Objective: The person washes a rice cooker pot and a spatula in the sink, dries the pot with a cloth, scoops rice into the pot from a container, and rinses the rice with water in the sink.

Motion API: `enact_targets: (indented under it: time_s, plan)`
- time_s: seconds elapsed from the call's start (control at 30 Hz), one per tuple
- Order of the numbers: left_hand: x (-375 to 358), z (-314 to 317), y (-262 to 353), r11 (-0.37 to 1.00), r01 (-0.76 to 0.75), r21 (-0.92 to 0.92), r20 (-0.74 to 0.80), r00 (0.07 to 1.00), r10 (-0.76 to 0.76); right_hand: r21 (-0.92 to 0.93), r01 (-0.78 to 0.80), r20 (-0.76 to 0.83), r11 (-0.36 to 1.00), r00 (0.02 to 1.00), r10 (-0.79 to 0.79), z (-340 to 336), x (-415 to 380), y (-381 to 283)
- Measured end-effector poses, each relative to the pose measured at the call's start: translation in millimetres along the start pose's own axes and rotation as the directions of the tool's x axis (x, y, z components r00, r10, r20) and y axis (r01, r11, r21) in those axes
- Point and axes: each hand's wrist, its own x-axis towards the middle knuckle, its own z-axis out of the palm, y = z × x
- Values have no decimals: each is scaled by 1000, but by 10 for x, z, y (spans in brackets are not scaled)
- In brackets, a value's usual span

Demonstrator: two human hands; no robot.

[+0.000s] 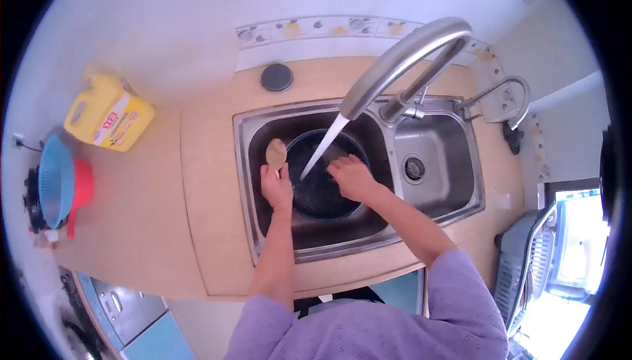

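Note:
My left hand (pixel 276 189) is closed around the lower end of a tan oval-headed spoon (pixel 276 154), held upright over the left rim of a dark round pot (pixel 322 195). The pot sits in the large left sink basin (pixel 316 243). Water streams from the tall curved faucet (pixel 408 63) into the pot. My right hand (pixel 352 177) reaches in over the pot's right side with its fingers curled and pointing inward. Whatever those fingers hold, if anything, is hidden. The pot's inside is too dark to make out.
The small right basin (pixel 438 156) has a drain, with a thin second tap (pixel 507 86) behind it. A round dark lid (pixel 276 77) lies behind the sink. To the left stand a yellow jug (pixel 112 113), a blue colander (pixel 56 181) and a red container (pixel 82 183). A grey rack (pixel 520 261) is at right.

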Motion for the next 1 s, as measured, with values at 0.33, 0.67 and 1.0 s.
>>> enact_targets:
  time_s: [0.33, 0.67, 1.0]
  plan:
    - [29, 21, -14, 991, -17, -130, -37, 999, 12, 945, -191, -108, 267, 589, 801, -1125, -228, 1666]
    - [19, -30, 31, 994, 72, -87, 27, 997, -70, 348, -120, -69, 930, 986, 153, -235, -147, -106]
    - [57, 79, -113, 992, 34, -124, 26, 999, -31, -65, 55, 151, 996, 988, -45, 1271, 988, -15]
